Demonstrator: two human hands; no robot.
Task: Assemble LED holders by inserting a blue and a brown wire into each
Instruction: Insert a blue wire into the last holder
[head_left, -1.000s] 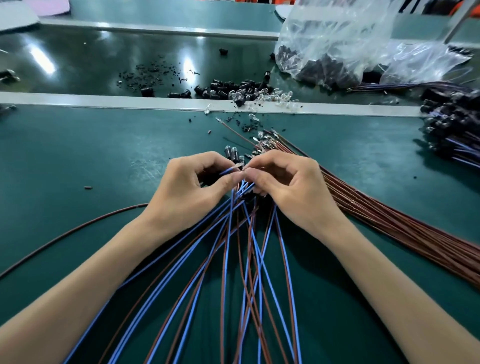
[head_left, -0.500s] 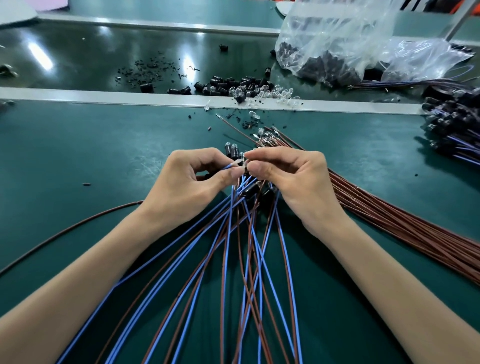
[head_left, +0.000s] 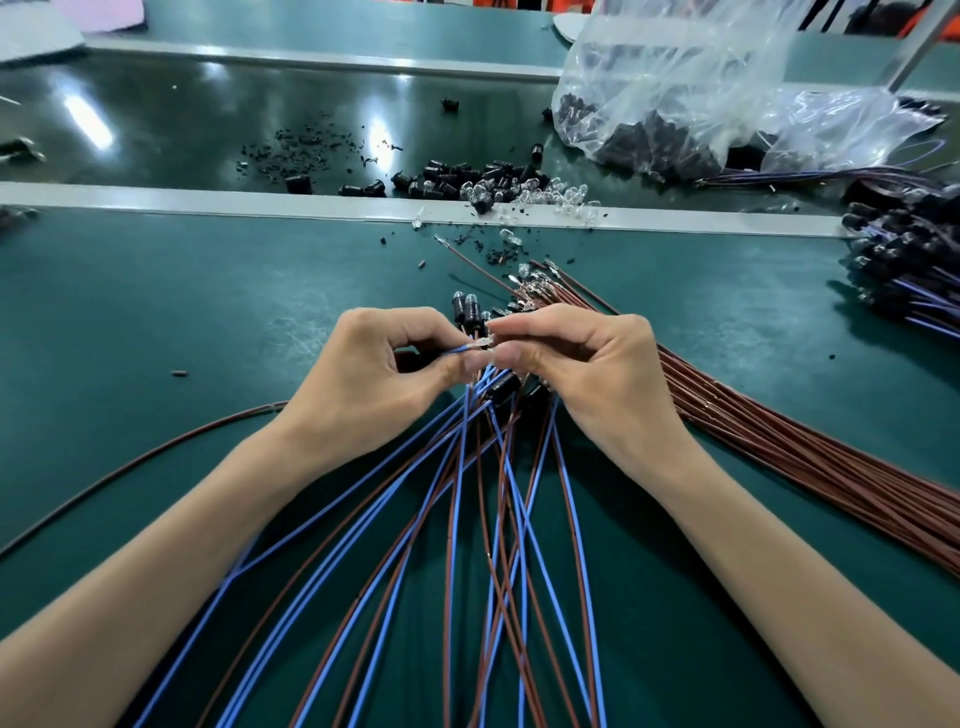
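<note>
My left hand (head_left: 374, 379) pinches the end of a blue wire (head_left: 457, 349) between thumb and forefinger. My right hand (head_left: 587, 374) pinches a small clear LED piece (head_left: 484, 342) right at that wire's metal tip; the two meet between my fingertips. Two black LED holders (head_left: 466, 307) with clear tips stand up just behind my fingers. A fan of blue and brown wires (head_left: 467, 545) runs from under my hands toward me. Another black holder (head_left: 503, 388) lies below my right fingers.
A thick bundle of brown wires (head_left: 810, 457) lies to the right. Loose black holders and clear LEDs (head_left: 483, 184) are heaped past the pale rail (head_left: 208, 200). A clear plastic bag (head_left: 675, 93) of parts sits far right. Finished assemblies (head_left: 904, 260) pile at the right edge.
Both hands have lifted slightly away from me together, still pinched at the same spot. The blue wire's tip now shows more clearly between the fingertips.
</note>
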